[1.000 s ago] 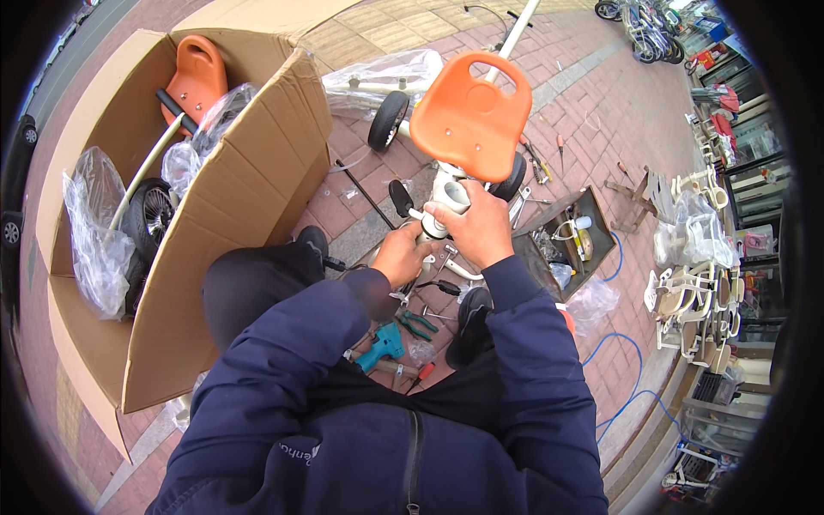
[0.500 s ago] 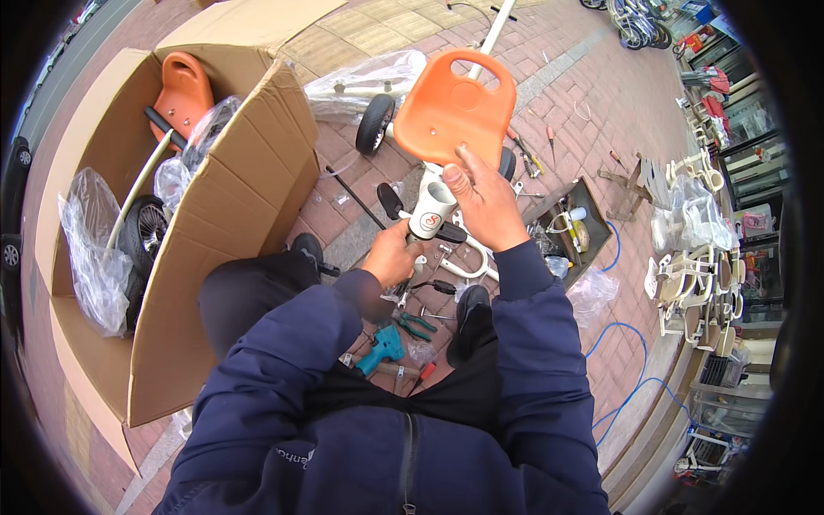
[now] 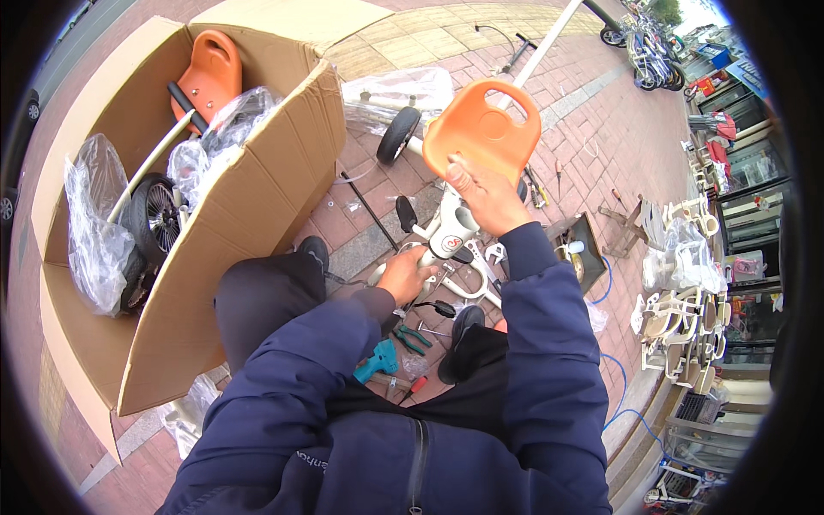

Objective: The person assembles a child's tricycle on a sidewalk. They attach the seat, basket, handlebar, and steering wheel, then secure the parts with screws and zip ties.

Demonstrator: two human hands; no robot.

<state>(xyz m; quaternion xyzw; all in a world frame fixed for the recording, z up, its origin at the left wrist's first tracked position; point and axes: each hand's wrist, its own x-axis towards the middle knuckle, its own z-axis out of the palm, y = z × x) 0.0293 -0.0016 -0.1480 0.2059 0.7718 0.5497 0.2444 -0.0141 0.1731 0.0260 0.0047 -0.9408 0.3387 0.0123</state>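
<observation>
Seat point(image 3: 485, 129) & a wheel point(image 3: 398, 136) look fitted on white frame point(image 3: 445, 227) in front of us; tube top's unfilled, spoked wheel point(image 3: 153, 215) still boxed. Our L hand point(image 3: 404, 273) grips frame; R hand point(image 3: 491, 199) at seat's edge, can't tell if gripping.

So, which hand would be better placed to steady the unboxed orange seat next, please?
Probably the right hand: it is at the near edge of the orange seat, while the left hand holds the white frame.
</observation>
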